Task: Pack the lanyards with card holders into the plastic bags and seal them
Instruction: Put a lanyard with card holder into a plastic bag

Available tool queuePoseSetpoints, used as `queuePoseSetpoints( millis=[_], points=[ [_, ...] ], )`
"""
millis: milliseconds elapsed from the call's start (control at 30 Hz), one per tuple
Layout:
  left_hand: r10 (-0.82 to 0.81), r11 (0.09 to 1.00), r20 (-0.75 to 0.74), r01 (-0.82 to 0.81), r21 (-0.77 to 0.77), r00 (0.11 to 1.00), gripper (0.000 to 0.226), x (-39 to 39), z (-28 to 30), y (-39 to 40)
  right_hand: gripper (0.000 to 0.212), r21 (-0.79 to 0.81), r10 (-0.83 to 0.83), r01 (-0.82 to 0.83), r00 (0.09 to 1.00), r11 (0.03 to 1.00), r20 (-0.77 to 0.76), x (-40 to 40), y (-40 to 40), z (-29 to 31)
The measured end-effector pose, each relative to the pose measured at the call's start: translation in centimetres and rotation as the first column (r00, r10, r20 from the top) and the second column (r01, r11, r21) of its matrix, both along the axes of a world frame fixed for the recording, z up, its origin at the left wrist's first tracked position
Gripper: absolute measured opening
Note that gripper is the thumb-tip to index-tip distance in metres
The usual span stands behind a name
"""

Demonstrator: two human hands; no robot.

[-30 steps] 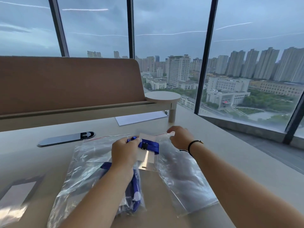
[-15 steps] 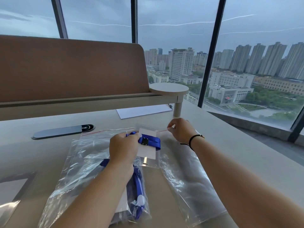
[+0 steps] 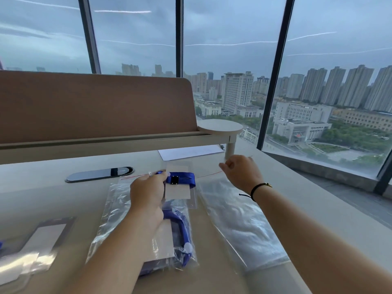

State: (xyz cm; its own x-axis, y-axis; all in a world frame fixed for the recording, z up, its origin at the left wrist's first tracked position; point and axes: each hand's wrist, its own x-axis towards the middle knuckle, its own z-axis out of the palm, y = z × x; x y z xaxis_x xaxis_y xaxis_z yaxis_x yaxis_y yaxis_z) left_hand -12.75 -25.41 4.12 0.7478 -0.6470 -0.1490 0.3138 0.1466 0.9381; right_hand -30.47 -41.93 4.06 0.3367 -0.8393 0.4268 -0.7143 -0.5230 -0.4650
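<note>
Head view: left hand (image 3: 148,190) pinches the blue lanyard (image 3: 182,178) at the bag mouth, hiding part of the card holder (image 3: 177,190); right hand (image 3: 241,172) pinches the plastic bag (image 3: 237,219) at its red-striped rim, fingertips hidden. Beige counter (image 3: 318,209); brown divider (image 3: 95,107); window (image 3: 339,60) overlooking city towers.

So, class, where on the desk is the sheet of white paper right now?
In the head view, the white paper lies flat at the far side of the desk, beneath the small round shelf, beyond both hands, with a pen at its right end.
</note>
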Motion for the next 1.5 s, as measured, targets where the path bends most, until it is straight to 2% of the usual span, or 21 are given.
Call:
queuePoseSetpoints(
  millis=[100,167,300,533,733,867,1133,1200,1267,1367,1500],
  points=[
    [-0.011,1.0,0.007,0.011,0.001,1.0,0.006,-0.4,0.6,3.3,0.015,-0.069,0.012,-0.011,1.0,0.998,0.025,0.5,3.1,1.7],
    [-0.013,1.0,0.028,0.013,0.005,1.0,0.002,-0.3,0.8,6.0,0.008,-0.059,0.041,-0.037,0.997,0.998,0.058,0.8,5.3,3.6],
    [0.014,1.0,0.031,-0.014,-0.004,0.999,0.007,1.0,1.3,11.8,0.019,-0.036,0.156,-0.154,0.985,0.987,0.075,1.3,9.5,7.4],
    [0.017,0.991,0.007,-0.016,-0.133,1.0,0.008,4.5,3.2,20.4,0.039,-0.081,0.412,-0.416,0.909,0.906,-0.061,6.0,19.1,10.1],
    [0.067,0.988,0.035,-0.061,-0.142,0.997,0.012,9.0,3.4,25.6,0.049,-0.056,0.571,-0.589,0.8,0.806,-0.186,11.6,26.4,7.7],
    [0.049,0.987,0.049,-0.041,-0.152,0.998,0.017,11.7,2.3,27.7,0.055,0.058,0.626,-0.625,0.764,0.778,-0.158,13.9,29.9,4.3],
    [0.058,0.995,0.038,-0.054,-0.088,0.998,0.011,13.1,-0.8,28.7,0.063,0.19,0.574,-0.565,0.819,0.803,0.006,16.1,32.9,-2.4],
    [0.115,0.993,0.104,-0.115,-0.011,0.988,0.007,12.7,-1.6,28.6,0.063,0.203,0.552,-0.549,0.833,0.811,0.046,16.3,33.1,-3.0],
    [0.16,0.982,0.211,-0.177,0.064,0.964,0.015,12.3,-2.3,28.3,0.064,0.203,0.537,-0.54,0.841,0.817,0.074,16.2,33.3,-3.3],
    [0.199,0.963,0.35,-0.248,0.102,0.916,0.02,11.8,-2.7,28.3,0.064,0.197,0.534,-0.542,0.84,0.817,0.097,15.8,33.9,-3.5],
    [0.173,0.936,0.535,-0.307,0.171,0.827,0.019,11.1,-2.9,28.4,0.06,0.174,0.516,-0.536,0.844,0.826,0.149,15.5,34.2,-3.8]
  ],
)
